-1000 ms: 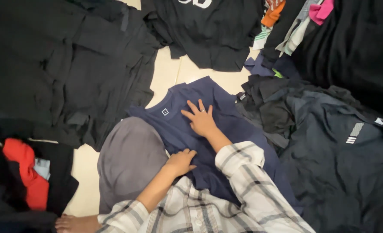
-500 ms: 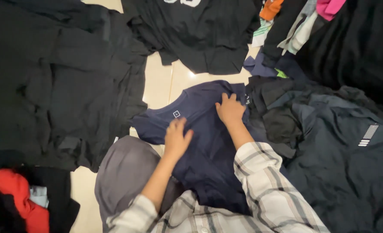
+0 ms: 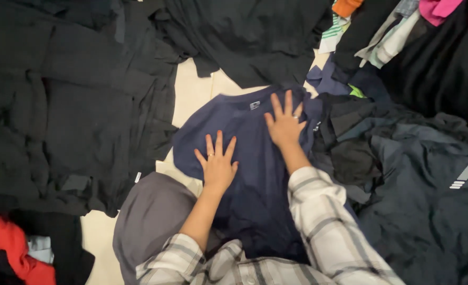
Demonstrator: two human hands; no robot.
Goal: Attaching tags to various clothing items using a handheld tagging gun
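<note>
Navy t-shirt (image 3: pixel 255 174) spread on tiled floor (image 3: pixel 191 100), partly over person's lap, neck end away from body. Left hand (image 3: pixel 216 163) flat on shirt, fingers splayed, gripping nothing. Right hand (image 3: pixel 285 124) flat near collar, fingers spread wide, gripping nothing. Grey trouser knee (image 3: pixel 149 216) just left of shirt. Black garments (image 3: pixel 70 105) piled left and above; dark blue-grey jacket (image 3: pixel 429 195) right, touching shirt edge. Red cloth (image 3: pixel 12 248) at bottom left corner.

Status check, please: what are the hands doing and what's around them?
Left hand and right hand flat, fingers spread, on navy T-shirt. Shirt lies on tiled floor. Dark clothes piles crowd both sides.
</note>
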